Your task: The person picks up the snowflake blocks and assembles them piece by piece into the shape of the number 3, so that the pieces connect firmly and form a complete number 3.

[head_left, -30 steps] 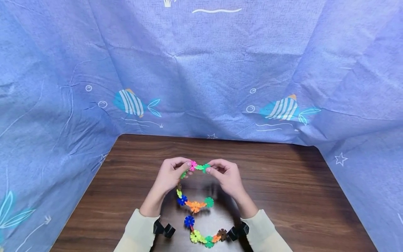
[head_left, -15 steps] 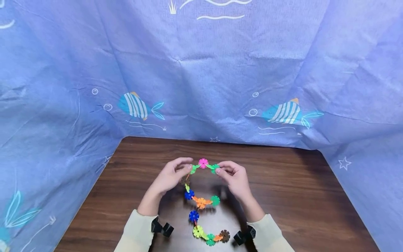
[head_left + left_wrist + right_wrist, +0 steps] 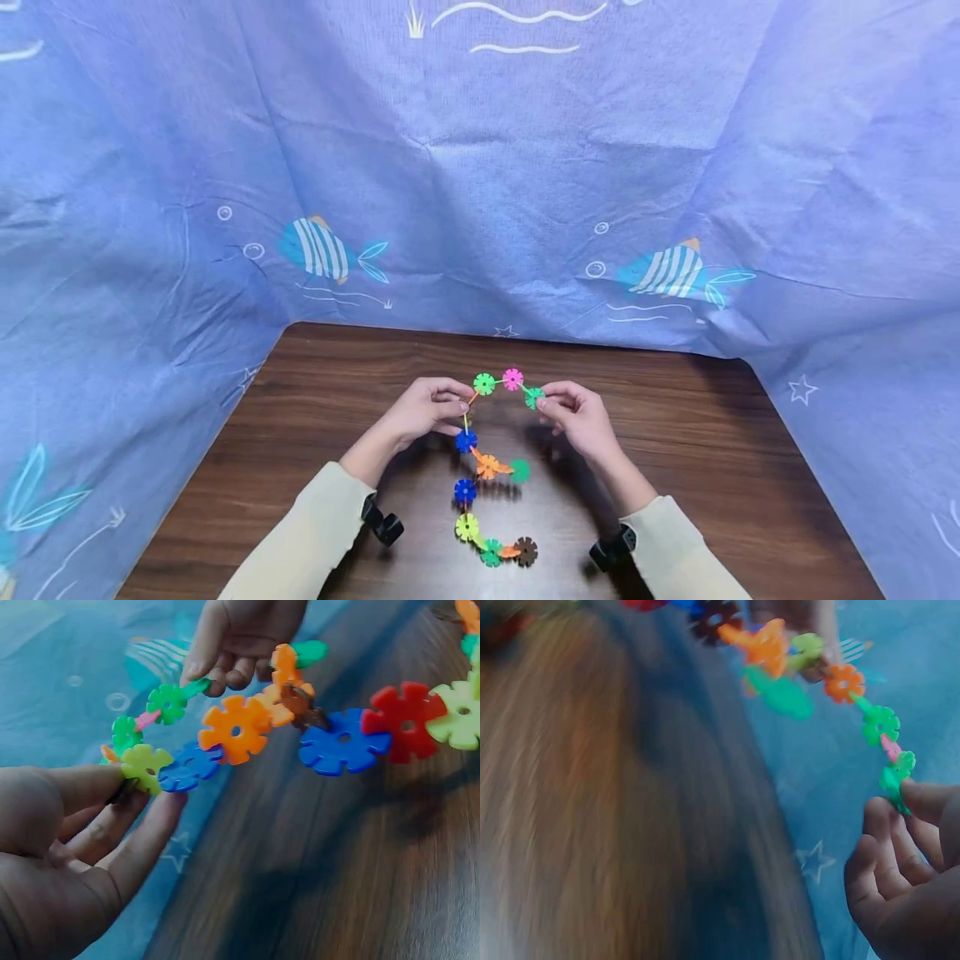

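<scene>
A chain of interlocking plastic flower-shaped discs (image 3: 488, 467) in several colours runs between both hands and curves toward the front in an S-like shape. My left hand (image 3: 423, 410) pinches its left side; in the left wrist view a dark brown disc (image 3: 124, 790) lies between thumb and fingers, beside a yellow-green disc (image 3: 147, 769) and a blue disc (image 3: 191, 766). With thumb and fingertips my right hand (image 3: 581, 417) pinches the green end disc (image 3: 894, 786). A pink disc (image 3: 513, 379) and a light green disc (image 3: 483, 384) stand between the hands, above the table.
The dark wood-grain table (image 3: 675, 467) lies under the chain. Behind it hangs a blue fabric backdrop (image 3: 480, 208) printed with fish. The lower chain, ending in a brown disc (image 3: 527, 552), is nearest the front. Black wrist cameras (image 3: 382, 520) sit at both sleeves.
My left hand has slid along the chain from the pink disc to lower down its left side. My right hand has moved slightly right with the green end disc, and the upper curve has widened.
</scene>
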